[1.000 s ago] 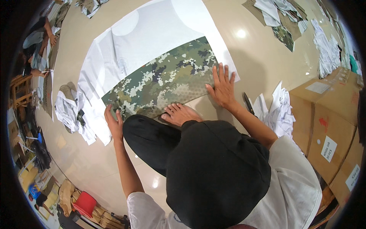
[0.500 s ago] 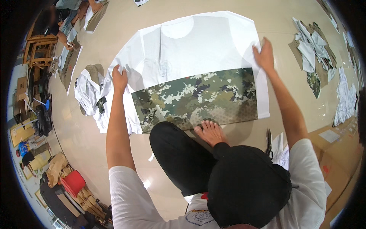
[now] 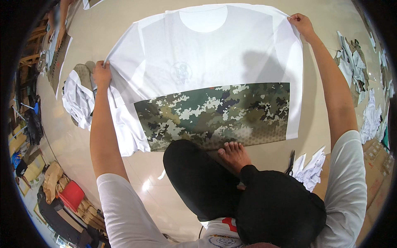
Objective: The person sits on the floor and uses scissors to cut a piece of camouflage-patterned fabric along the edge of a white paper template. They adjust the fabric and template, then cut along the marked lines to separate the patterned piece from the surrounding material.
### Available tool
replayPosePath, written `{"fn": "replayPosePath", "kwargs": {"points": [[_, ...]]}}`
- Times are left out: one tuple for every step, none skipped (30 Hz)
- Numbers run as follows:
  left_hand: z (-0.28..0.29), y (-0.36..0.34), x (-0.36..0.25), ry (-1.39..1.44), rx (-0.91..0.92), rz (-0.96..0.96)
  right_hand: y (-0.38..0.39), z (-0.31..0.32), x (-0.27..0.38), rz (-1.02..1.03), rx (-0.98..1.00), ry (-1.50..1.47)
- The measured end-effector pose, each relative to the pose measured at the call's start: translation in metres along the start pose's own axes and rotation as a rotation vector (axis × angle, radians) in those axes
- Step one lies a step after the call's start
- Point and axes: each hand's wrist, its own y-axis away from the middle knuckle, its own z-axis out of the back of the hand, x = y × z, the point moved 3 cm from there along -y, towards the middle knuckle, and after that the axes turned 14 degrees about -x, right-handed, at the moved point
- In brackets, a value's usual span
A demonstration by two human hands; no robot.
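Observation:
A wide white fabric piece (image 3: 223,58), cut like a shirt front with a round neckline, is spread over the pale floor. A faint round emblem shows through it. Below its straight lower edge, a green and brown camouflage panel (image 3: 215,115) lies exposed, with white strips at its sides. My left hand (image 3: 101,74) is closed on the fabric's left edge. At the upper right corner, my right hand (image 3: 302,25) pinches the same white piece. The fabric is drawn taut between both hands. My bare foot (image 3: 235,155) rests at the panel's lower edge.
Black-handled scissors (image 3: 291,162) lie right of my knee, beside crumpled white scraps (image 3: 310,169). A pile of white and patterned cloth (image 3: 78,97) sits at left, another cloth heap (image 3: 351,66) at right. Cardboard (image 3: 376,169) lies at lower right. Another person's arm (image 3: 62,25) shows at upper left.
Both hands have moved outward and away from me, and now grip the white fabric's edges. The fabric is stretched wider and smoother, and its neckline appears farther up.

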Motion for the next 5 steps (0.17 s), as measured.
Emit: {"fn": "replayPosePath", "kwargs": {"points": [[0.01, -0.009, 0.025, -0.008, -0.047, -0.023, -0.003, -0.008, 0.002, 0.031, -0.027, -0.025], [0.005, -0.008, 0.018, 0.018, -0.075, -0.051, -0.008, -0.005, -0.007, 0.055, -0.07, -0.015], [-0.001, -0.002, 0.016, 0.007, -0.063, 0.051, -0.012, -0.003, -0.017, 0.055, -0.079, -0.012], [-0.003, -0.004, 0.016, -0.006, -0.05, 0.057, -0.017, -0.003, -0.024, 0.061, -0.09, -0.024], [-0.002, -0.008, 0.019, -0.019, -0.038, 0.064, -0.022, -0.003, -0.031, 0.066, -0.1, -0.036]]}}
